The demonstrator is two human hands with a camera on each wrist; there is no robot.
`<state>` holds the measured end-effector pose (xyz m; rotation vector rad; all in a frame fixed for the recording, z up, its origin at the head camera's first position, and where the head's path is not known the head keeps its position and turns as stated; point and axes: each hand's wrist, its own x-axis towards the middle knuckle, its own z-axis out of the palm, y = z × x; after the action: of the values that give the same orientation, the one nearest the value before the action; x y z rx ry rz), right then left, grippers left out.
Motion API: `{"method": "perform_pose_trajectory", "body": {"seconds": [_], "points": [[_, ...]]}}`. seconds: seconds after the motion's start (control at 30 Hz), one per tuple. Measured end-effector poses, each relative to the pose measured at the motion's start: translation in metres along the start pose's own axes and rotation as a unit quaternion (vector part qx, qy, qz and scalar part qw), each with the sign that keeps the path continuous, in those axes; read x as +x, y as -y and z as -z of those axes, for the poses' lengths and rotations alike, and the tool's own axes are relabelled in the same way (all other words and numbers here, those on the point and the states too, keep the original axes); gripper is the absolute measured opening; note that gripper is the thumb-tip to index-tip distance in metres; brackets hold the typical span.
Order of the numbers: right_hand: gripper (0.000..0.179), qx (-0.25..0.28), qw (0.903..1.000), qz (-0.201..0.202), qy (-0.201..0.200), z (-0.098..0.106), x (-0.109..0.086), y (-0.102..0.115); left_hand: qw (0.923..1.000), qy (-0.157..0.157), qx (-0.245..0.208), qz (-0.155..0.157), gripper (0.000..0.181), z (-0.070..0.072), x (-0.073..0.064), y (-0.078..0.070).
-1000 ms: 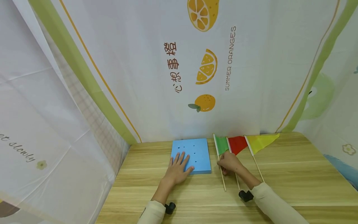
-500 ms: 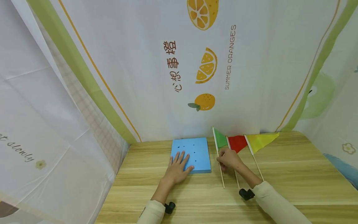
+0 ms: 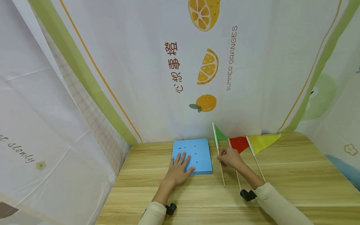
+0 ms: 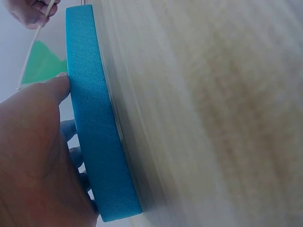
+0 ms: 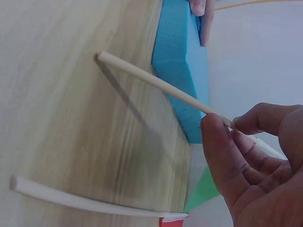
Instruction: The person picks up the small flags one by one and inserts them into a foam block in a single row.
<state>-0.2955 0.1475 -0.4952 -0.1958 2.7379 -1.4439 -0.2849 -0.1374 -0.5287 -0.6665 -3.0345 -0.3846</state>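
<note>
A blue foam block (image 3: 203, 161) with several small holes lies on the wooden table. My left hand (image 3: 179, 170) rests on its top with fingers spread. To the right of the block, my right hand (image 3: 231, 158) pinches the wooden stick of a green pennant flag (image 3: 220, 134) between thumb and fingers. The flag leans with its cloth end raised; in the right wrist view the stick's lower end (image 5: 106, 57) is at the tabletop. A red pennant flag (image 3: 238, 143) lies just beside the right hand, which covers part of its stick. Farther right lies a yellow pennant flag (image 3: 262, 143).
A white curtain (image 3: 157, 109) with orange prints hangs behind the table's back edge. More cloth (image 3: 56, 125) hangs at the left side. Black wrist cameras (image 3: 248, 195) sit at both sleeves. Wooden tabletop (image 3: 202, 200) lies in front of the block and flags.
The green flag has tilted up, its cloth end rising off the table in the right hand's pinch. The left hand, the block and the other two flags have stayed in place.
</note>
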Motion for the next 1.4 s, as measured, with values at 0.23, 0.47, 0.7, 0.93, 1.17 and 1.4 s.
{"method": "perform_pose_trajectory", "body": {"seconds": [0.23, 0.47, 0.7, 0.93, 1.17, 1.4], "points": [[0.011, 0.029, 0.9995, 0.001, -0.015, 0.0, 0.002, 0.007, 1.0, -0.001, -0.003, 0.002, 0.07, 0.001, -0.001, -0.002], [0.008, 0.032, 0.9989, 0.023, -0.025, 0.002, 0.002, 0.012, 1.0, 0.0, -0.002, 0.004, 0.071, 0.001, 0.0, -0.002], [0.009, 0.05, 0.9974, 0.034, -0.039, 0.006, 0.004, 0.017, 0.9999, -0.008, -0.006, -0.003, 0.071, 0.002, 0.0, -0.002], [0.009, 0.059, 0.9953, 0.055, -0.053, 0.009, 0.007, 0.022, 1.0, 0.001, -0.001, 0.0, 0.071, 0.004, -0.001, -0.002], [0.006, 0.054, 0.9934, 0.075, -0.069, 0.012, 0.012, 0.03, 1.0, 0.005, 0.005, 0.003, 0.073, 0.002, 0.0, -0.001], [0.003, 0.058, 0.9908, 0.099, -0.072, 0.016, 0.02, 0.039, 1.0, 0.004, -0.006, 0.002, 0.072, 0.001, 0.0, 0.0]]}}
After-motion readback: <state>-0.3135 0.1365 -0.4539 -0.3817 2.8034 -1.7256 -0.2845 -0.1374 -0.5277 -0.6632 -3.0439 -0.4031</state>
